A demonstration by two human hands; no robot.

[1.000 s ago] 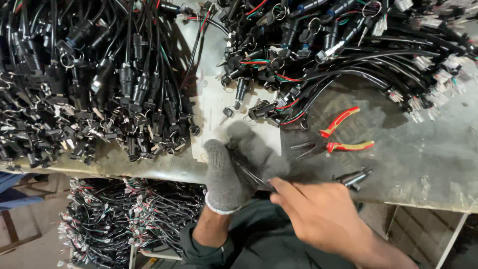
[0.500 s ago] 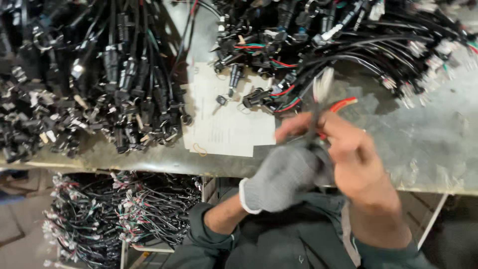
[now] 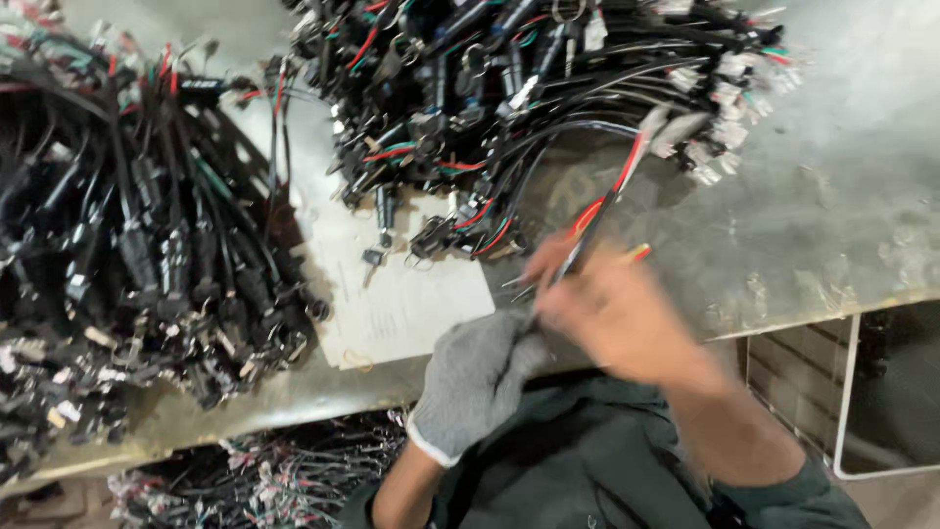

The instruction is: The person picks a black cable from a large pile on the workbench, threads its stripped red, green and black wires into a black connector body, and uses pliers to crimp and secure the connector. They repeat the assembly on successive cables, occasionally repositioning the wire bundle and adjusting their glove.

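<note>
My left hand (image 3: 475,377), in a grey knit glove, is closed at the table's front edge around the lower end of a black wire harness (image 3: 612,201). My bare right hand (image 3: 617,313) is motion-blurred just to its right and grips the same harness. The harness rises diagonally to pale connectors (image 3: 676,127) at its far end. Red-handled pliers (image 3: 636,253) lie on the table, partly hidden under my right hand.
Two big heaps of black harnesses with red and green wires cover the grey metal table (image 3: 832,216): one at the left (image 3: 147,245), one at the top centre (image 3: 470,88). A sheet of paper (image 3: 401,304) lies between them. More harnesses (image 3: 264,470) lie below the table.
Both hands came together over the pliers, then drew back toward the table edge. The harness now stretches out from them diagonally up to the right. The view has shifted to the right.
</note>
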